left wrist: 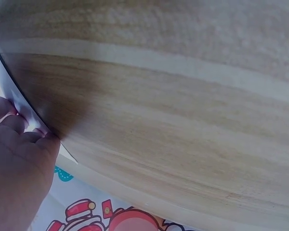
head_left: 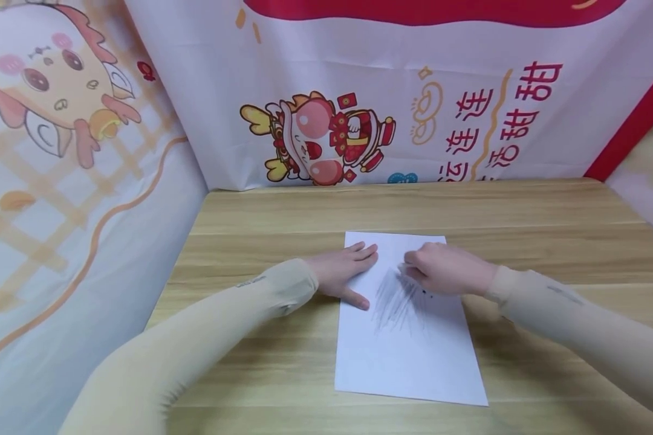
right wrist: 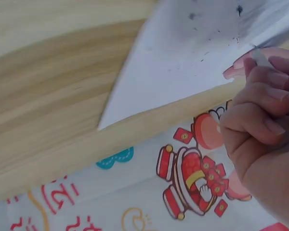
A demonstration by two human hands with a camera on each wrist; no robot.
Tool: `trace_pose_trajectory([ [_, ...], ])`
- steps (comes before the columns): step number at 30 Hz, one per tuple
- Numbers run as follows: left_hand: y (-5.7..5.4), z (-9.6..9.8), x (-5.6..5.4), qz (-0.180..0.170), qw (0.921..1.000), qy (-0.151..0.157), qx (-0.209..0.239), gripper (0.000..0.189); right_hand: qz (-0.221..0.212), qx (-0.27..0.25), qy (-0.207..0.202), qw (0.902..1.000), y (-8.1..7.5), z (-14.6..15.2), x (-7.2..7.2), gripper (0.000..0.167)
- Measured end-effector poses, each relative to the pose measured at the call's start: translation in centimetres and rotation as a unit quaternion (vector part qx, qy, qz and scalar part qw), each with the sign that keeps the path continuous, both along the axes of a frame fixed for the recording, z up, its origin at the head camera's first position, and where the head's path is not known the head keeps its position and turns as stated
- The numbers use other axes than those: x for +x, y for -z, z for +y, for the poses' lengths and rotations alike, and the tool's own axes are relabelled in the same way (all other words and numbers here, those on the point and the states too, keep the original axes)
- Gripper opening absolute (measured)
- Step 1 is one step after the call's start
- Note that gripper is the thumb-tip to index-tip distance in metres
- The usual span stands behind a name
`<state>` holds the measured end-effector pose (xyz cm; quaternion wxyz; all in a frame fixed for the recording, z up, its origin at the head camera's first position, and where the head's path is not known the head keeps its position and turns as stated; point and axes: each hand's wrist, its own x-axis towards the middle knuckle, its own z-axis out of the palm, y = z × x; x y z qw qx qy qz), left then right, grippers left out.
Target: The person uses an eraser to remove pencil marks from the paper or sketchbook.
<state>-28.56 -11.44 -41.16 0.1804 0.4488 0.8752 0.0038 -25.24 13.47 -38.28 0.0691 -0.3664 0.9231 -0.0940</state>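
Note:
A sheet of white paper (head_left: 408,368) lies on the wooden table, with grey pencil shading (head_left: 394,305) across its upper middle. My left hand (head_left: 344,270) rests on the paper's left edge, fingers and thumb spread. My right hand (head_left: 448,269) pinches a small white eraser (right wrist: 261,58) with a dark-smudged tip over the upper part of the shading. Most of the eraser is hidden by the fingers. Small dark crumbs (right wrist: 192,16) are scattered on the sheet beside the right hand.
The wooden table (head_left: 261,223) extends around the paper on all sides. Behind its far edge hangs a white cloth (head_left: 207,90) with red cartoon figures and lettering. Another patterned cloth (head_left: 141,254) hangs along the left side.

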Motion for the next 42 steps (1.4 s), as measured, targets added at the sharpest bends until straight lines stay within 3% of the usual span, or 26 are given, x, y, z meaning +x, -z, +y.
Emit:
trace_pose_trajectory([
  [5, -0.3, -0.1, 0.2, -0.009, 0.9999, -0.002, 0.007, 0.106, 0.01, 0.012, 0.008, 0.9998, 0.9, -2.3, -2.0, 0.007],
  [10, -0.5, -0.2, 0.3, -0.021, 0.9997, -0.014, 0.003, 0.106, 0.015, 0.04, -0.004, 0.9991, 1.3, -2.6, -2.2, 0.006],
  [15, -0.8, 0.0, 0.4, -0.033, 0.9992, -0.022, 0.004, 0.106, 0.011, 0.059, -0.019, 0.998, 0.8, -0.7, 0.0, 0.003],
  [22, -0.7, 0.1, 0.3, -0.034, 0.9991, -0.024, 0.003, 0.106, 0.067, 0.054, -0.051, 0.995, 0.3, 2.9, 4.2, 0.028],
  [27, -0.3, 0.0, 0.2, -0.034, 0.9992, -0.021, 0.003, 0.107, 0.08, 0.046, -0.042, 0.9949, 0.3, 4.1, 5.4, 0.033],
  [31, -0.2, -0.5, 0.3, -0.04, 0.9988, -0.029, 0.003, 0.107, 0.039, 0.023, -0.013, 0.9989, 0.5, 3.5, 4.1, 0.031],
  [36, -0.3, -0.7, 0.5, -0.036, 0.9989, -0.028, 0.006, 0.106, 0.021, -0.024, 0.001, 0.9995, 0.8, 1.1, 1.0, 0.022],
  [39, -0.4, -0.7, 0.4, -0.035, 0.9991, -0.023, 0.011, 0.105, 0.021, -0.014, 0.0, 0.9997, 1.1, -0.4, -0.3, 0.015],
  [42, -0.4, -0.4, 0.3, -0.033, 0.9991, -0.019, 0.017, 0.106, 0.017, 0.009, 0.002, 0.9998, 1.4, -0.5, -0.2, 0.011],
])
